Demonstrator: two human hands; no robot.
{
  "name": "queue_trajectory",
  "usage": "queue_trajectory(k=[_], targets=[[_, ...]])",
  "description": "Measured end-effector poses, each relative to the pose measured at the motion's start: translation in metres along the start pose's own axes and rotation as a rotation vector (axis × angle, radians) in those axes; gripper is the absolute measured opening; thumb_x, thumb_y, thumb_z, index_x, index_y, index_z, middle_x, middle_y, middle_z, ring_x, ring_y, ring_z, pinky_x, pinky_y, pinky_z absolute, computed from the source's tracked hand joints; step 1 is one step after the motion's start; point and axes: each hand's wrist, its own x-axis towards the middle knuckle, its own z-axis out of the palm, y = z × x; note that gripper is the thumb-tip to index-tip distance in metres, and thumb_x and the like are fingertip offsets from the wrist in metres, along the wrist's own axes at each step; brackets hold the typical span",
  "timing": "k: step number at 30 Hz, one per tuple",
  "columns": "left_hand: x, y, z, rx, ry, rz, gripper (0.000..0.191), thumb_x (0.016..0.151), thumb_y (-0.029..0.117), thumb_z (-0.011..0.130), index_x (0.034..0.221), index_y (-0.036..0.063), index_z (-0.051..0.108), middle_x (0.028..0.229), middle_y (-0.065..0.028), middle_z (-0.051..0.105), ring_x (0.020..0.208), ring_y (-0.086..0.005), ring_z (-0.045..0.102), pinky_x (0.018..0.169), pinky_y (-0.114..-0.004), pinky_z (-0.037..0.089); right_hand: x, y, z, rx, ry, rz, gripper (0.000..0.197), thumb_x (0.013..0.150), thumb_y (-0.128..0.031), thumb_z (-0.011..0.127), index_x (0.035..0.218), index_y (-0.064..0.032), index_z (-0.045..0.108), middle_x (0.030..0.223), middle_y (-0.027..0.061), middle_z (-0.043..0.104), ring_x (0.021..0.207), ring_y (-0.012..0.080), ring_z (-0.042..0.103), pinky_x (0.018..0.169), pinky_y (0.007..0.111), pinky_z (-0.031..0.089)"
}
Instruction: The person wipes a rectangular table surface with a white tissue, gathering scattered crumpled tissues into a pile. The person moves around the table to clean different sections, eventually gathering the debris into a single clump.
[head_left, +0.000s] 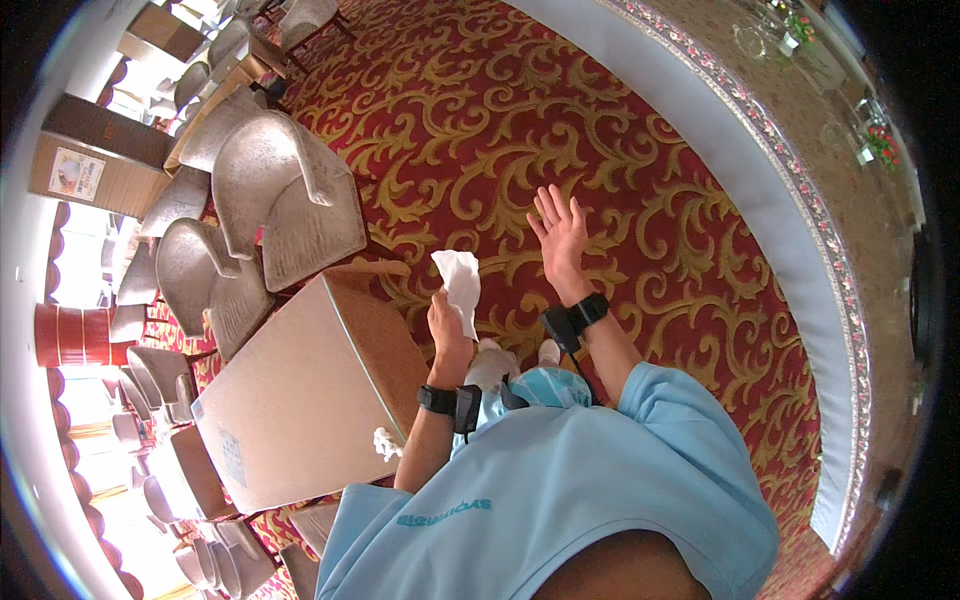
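My left hand (448, 324) grips a white tissue or thin cloth (460, 285), which hangs up and to the right of the fingers over the carpet. Raised in the air, my right hand (561, 232) has its palm up and fingers spread, with nothing in it. A black strap with a small dark device sits on each wrist. Beside my left forearm stands a table (285, 397) with a pale top, and a crumpled white tissue (387, 444) lies near its edge.
Grey upholstered chairs (315, 217) stand beyond the table and along the left. A wooden cabinet or box (105, 172) bears a printed sign. Red and gold patterned carpet (675, 300) covers the floor. A long curved table with a pale skirt (757, 217) and flower pots bounds the right.
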Motion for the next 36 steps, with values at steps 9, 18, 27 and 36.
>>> queue_trajectory(k=[9, 18, 27, 36], targets=[[0.052, 0.015, -0.010, -0.114, 0.045, -0.087, 0.038, 0.095, 0.031, 0.039, 0.110, 0.0007, 0.057, 0.091, -0.0075, 0.060, 0.077, -0.0187, 0.058, 0.066, -0.034, 0.047, 0.026, 0.021, 0.019, 0.082, 0.047, 0.132, 0.069, 0.099, -0.050, 0.028, 0.147, -0.0009, 0.021, 0.151, 0.0153, 0.026, 0.139, 0.0275, 0.027, 0.114, 0.041, 0.029], [0.148, 0.049, -0.065, -0.190, 0.119, -0.186, 0.039, 0.092, 0.035, 0.042, 0.106, 0.0025, 0.058, 0.093, -0.0062, 0.060, 0.079, -0.0207, 0.058, 0.067, -0.034, 0.048, 0.106, 0.055, 0.066, 0.182, 0.148, 0.189, 0.070, 0.097, -0.048, 0.035, 0.148, -0.0022, 0.020, 0.151, 0.0140, 0.026, 0.137, 0.0281, 0.030, 0.112, 0.040, 0.031], [0.223, 0.119, -0.102, -0.315, 0.104, -0.082, 0.044, 0.092, 0.032, 0.041, 0.113, -0.0022, 0.058, 0.097, -0.0079, 0.060, 0.089, -0.0212, 0.058, 0.079, -0.034, 0.046, 0.161, 0.114, 0.169, 0.058, 0.022, 0.290, 0.068, 0.099, -0.048, 0.033, 0.148, -0.0035, 0.019, 0.152, 0.0142, 0.023, 0.138, 0.0286, 0.028, 0.113, 0.041, 0.030], [0.277, 0.149, -0.140, -0.521, 0.302, -0.125, 0.037, 0.090, 0.032, 0.044, 0.106, 0.0008, 0.058, 0.094, -0.0086, 0.062, 0.082, -0.0228, 0.062, 0.070, -0.035, 0.051, 0.200, 0.175, 0.221, 0.107, 0.026, 0.525, 0.076, 0.094, -0.054, 0.037, 0.147, -0.0012, 0.021, 0.150, 0.0161, 0.029, 0.135, 0.0310, 0.034, 0.110, 0.041, 0.034]])
